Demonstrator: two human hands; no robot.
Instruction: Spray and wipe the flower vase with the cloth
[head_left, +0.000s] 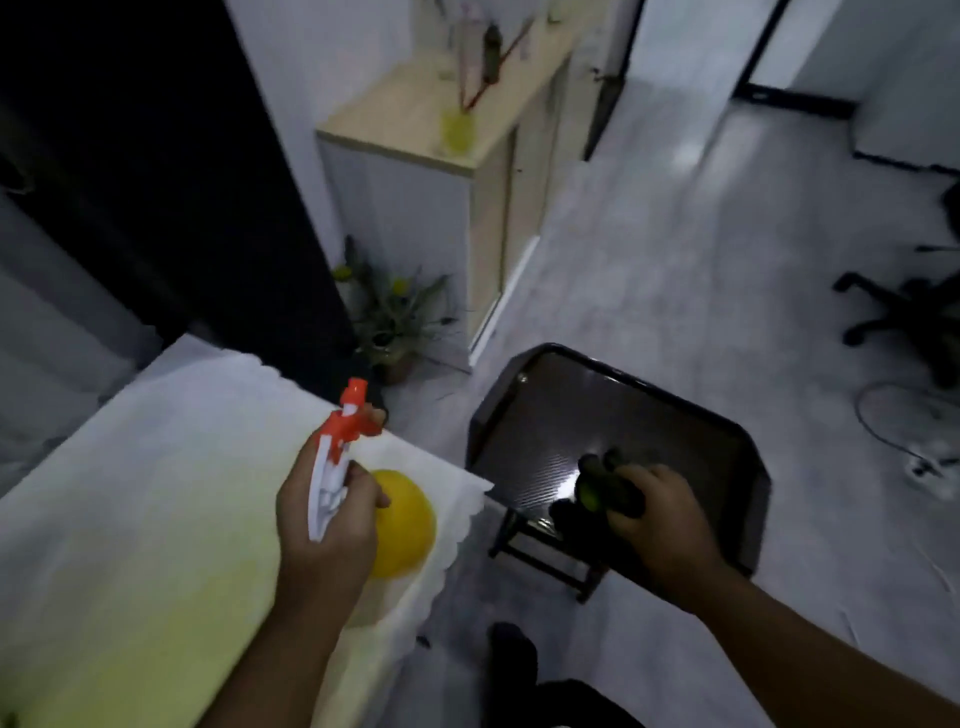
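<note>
My left hand (322, 525) grips a spray bottle (402, 525) with a yellow body and an orange-and-white trigger head, held over the corner of a table draped in white cloth (156, 493). My right hand (660, 514) is closed on a dark bunched cloth (597, 488) with a green patch, just above a small dark table (649, 410). The flower vase (457, 130), yellowish glass with red stems, stands far off on a light wooden cabinet (395, 124). Both hands are well away from it.
A potted plant (395, 322) sits on the floor between the cabinet and the white-draped table. An office chair base (914, 312) and a power strip with cable (924, 462) lie at the right. Grey floor stretches toward the cabinet.
</note>
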